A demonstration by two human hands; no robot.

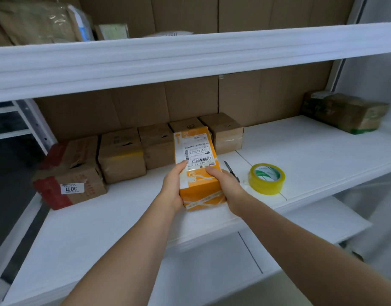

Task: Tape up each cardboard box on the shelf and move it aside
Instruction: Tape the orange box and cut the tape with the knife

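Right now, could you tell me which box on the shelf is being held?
The orange box, gripped by left hand and right hand; the brown boxes sit untouched behind.

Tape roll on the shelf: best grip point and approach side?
The tape roll lies flat on the shelf, hole up, to the right of the orange box that both hands hold. Probably come from above: one of the fingers into the open core, thumb on the outer wall, pinching the near right rim, away from the dark tool.
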